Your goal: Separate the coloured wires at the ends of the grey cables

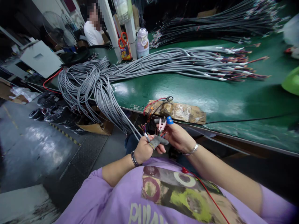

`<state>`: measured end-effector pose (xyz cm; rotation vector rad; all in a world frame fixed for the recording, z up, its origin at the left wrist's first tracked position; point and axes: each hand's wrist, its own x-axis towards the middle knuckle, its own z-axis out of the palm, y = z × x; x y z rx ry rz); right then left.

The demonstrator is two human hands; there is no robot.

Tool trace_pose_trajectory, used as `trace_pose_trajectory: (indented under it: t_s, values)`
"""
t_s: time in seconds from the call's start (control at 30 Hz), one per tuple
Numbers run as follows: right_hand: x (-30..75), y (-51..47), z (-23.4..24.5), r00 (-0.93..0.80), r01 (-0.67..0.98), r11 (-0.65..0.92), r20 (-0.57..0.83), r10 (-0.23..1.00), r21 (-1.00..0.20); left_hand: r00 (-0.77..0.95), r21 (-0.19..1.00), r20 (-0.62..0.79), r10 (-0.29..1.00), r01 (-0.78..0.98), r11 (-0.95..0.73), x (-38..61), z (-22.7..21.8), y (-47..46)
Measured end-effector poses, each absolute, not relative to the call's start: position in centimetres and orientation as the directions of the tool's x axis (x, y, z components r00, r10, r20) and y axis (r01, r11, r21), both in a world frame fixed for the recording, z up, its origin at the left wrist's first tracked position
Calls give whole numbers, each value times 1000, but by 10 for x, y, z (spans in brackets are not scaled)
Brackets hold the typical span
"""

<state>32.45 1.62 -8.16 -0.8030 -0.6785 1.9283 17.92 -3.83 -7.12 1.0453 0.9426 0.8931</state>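
Note:
Near the bench's front edge, my left hand (145,150) is closed around the end of a grey cable (138,134). A grey finger sleeve (157,141) covers one of its fingers. Thin coloured wires (143,128) fan out from the stripped cable end, and some reach toward the other hand. My right hand (178,137), with a blue finger cot (169,120), is closed beside them. Between its fingers shows a small pale pink clip-like piece (162,125); its exact kind is hard to make out. Part of the right fingers is hidden.
A worn wooden block (187,112) with leads lies at the green bench's (210,96) edge. Grey cables (149,67) drape across it and over the edge; black cables (210,28) lie behind. A bottle (142,43) and orange-handled scissors (123,39) stand near a post. A person (93,32) sits beyond.

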Motion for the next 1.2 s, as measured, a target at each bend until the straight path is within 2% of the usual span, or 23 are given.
trace_pose_trajectory:
  t_s: [0.4,0.57,0.67,0.8,1.0,1.1,1.2]
  values:
    - [318,19,-90,-271,-605,-380,-268,925,-700,265,955,-239,934,-112,275,180,-83,-40]
    - [322,16,-89,-348,-605,-455,-296,889,-654,286,962,-226,931,-85,260,177,-79,-42]
    - [331,15,-91,-446,-547,-516,-292,846,-659,295,969,-210,932,-64,239,171,-82,-46]
    - [345,13,-97,-563,-408,-584,-310,766,-702,304,975,-193,933,-46,216,164,-92,-51]
    - [352,5,-92,-605,-301,-574,-313,732,-762,317,983,-166,934,-20,181,165,-88,-51]
    - [349,-1,-83,-597,-275,-500,-262,758,-821,326,988,-154,933,21,156,167,-84,-50]
    - [343,-7,-78,-511,-223,-370,-215,832,-902,335,989,-147,930,75,130,168,-83,-49]
